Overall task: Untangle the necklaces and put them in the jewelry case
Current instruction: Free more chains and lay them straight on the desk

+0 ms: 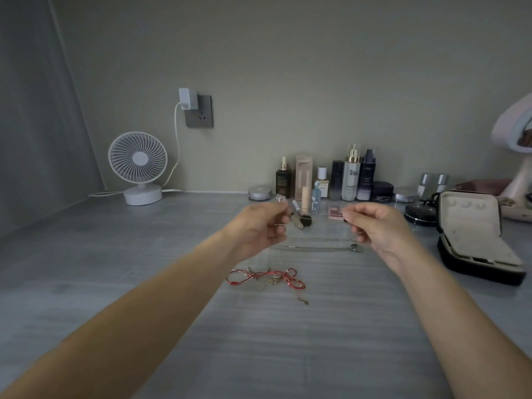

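Both hands are raised over mid-desk. The left hand (259, 228) and right hand (377, 228) have fingers curled, each pinching an end of the thin silver necklace (316, 247) strung between them, pendant (354, 247) by the right hand. The red cord tangle (266, 277) lies on the desk (100, 249), nearer the person. The jewelry case (483, 273) sits at the right edge, lid up.
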Action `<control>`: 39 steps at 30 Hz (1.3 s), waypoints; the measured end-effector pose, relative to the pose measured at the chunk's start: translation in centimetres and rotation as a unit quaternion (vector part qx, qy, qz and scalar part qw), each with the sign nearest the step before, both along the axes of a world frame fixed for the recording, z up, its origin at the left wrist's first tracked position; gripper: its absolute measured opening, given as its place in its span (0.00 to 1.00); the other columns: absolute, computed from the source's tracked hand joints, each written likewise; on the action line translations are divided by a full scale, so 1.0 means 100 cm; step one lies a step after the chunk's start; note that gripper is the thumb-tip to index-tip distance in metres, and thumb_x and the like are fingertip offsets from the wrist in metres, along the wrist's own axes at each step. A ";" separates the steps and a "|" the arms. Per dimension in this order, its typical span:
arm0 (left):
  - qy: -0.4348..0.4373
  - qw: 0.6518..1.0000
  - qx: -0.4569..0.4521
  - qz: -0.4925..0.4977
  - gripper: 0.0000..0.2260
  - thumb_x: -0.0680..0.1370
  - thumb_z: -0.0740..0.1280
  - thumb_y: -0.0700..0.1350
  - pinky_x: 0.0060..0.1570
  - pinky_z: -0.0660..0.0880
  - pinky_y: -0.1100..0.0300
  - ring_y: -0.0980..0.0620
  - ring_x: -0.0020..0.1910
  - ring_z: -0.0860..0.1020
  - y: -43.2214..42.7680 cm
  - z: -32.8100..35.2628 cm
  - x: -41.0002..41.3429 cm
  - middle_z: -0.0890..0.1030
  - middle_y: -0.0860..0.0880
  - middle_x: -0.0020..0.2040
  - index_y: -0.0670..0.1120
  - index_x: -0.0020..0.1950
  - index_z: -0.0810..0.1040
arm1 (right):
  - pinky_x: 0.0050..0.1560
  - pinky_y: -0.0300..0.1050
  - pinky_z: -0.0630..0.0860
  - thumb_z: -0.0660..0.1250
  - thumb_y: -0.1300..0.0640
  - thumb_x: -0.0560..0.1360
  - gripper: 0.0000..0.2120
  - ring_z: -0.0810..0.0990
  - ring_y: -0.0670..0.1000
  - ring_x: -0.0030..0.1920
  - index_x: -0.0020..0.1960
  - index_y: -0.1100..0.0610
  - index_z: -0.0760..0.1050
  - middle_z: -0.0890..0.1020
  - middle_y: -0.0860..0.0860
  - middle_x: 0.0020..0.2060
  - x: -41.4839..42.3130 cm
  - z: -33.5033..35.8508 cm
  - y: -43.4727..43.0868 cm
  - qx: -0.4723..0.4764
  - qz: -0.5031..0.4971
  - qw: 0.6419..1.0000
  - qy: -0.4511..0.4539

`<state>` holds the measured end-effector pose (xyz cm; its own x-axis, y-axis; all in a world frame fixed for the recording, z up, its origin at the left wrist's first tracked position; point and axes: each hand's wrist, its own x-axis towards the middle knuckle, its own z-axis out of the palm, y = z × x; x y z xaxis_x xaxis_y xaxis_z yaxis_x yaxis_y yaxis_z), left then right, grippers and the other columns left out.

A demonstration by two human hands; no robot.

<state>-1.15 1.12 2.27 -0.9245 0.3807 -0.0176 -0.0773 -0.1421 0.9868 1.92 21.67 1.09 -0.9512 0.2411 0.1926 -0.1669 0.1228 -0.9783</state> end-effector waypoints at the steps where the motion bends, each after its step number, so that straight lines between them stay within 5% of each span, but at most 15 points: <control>1: 0.000 1.000 -0.003 0.007 0.10 0.78 0.62 0.47 0.38 0.71 0.62 0.58 0.24 0.70 -0.004 0.002 -0.001 0.74 0.54 0.27 0.47 0.38 0.74 | 0.33 0.39 0.68 0.68 0.64 0.73 0.03 0.71 0.46 0.32 0.45 0.58 0.79 0.78 0.50 0.34 -0.001 0.000 0.001 0.000 -0.004 1.000 -0.003; 13: -0.005 0.996 -0.076 0.036 0.10 0.78 0.62 0.46 0.27 0.70 0.66 0.59 0.22 0.68 -0.059 0.020 -0.026 0.73 0.55 0.27 0.48 0.37 0.74 | 0.25 0.35 0.68 0.68 0.65 0.72 0.02 0.70 0.45 0.30 0.44 0.59 0.78 0.75 0.52 0.32 -0.007 0.000 0.020 -0.044 -0.067 0.995 -0.061; 17: 0.003 0.983 -0.179 0.034 0.08 0.78 0.64 0.43 0.26 0.70 0.67 0.59 0.22 0.68 -0.073 0.010 -0.033 0.73 0.52 0.28 0.44 0.39 0.77 | 0.27 0.38 0.65 0.67 0.65 0.73 0.02 0.69 0.47 0.28 0.45 0.64 0.78 0.74 0.53 0.29 -0.010 -0.006 0.023 0.047 -0.086 0.991 -0.091; 22: 0.040 0.927 -0.369 0.050 0.09 0.76 0.66 0.43 0.21 0.65 0.67 0.58 0.21 0.66 -0.070 -0.026 -0.038 0.74 0.52 0.24 0.42 0.37 0.77 | 0.27 0.38 0.63 0.69 0.63 0.70 0.04 0.70 0.51 0.27 0.37 0.60 0.78 0.76 0.54 0.26 -0.018 -0.025 0.024 0.225 -0.096 0.958 -0.151; 28: 0.157 0.829 -0.528 0.092 0.12 0.73 0.69 0.46 0.19 0.64 0.71 0.55 0.22 0.69 -0.060 -0.043 -0.044 0.73 0.49 0.25 0.47 0.30 0.73 | 0.40 0.38 0.69 0.68 0.61 0.69 0.04 0.79 0.55 0.42 0.38 0.58 0.81 0.82 0.56 0.38 -0.026 -0.041 0.023 0.397 -0.113 0.889 -0.198; 33: 0.234 0.721 -0.635 0.149 0.07 0.72 0.67 0.52 0.48 0.73 0.58 0.46 0.51 0.77 -0.061 -0.042 -0.036 0.78 0.50 0.48 0.50 0.44 0.76 | 0.45 0.43 0.74 0.69 0.58 0.68 0.02 0.79 0.54 0.46 0.37 0.53 0.78 0.83 0.53 0.43 -0.024 -0.038 0.020 0.460 -0.134 0.866 -0.140; 39: 0.262 0.823 -0.503 0.029 0.02 0.73 0.69 0.44 0.41 0.73 0.65 0.55 0.40 0.77 -0.053 -0.039 -0.012 0.78 0.54 0.39 0.47 0.44 0.81 | 0.33 0.31 0.67 0.73 0.46 0.66 0.07 0.73 0.40 0.32 0.38 0.47 0.78 0.79 0.43 0.32 0.006 -0.021 -0.038 0.446 0.125 0.886 -0.021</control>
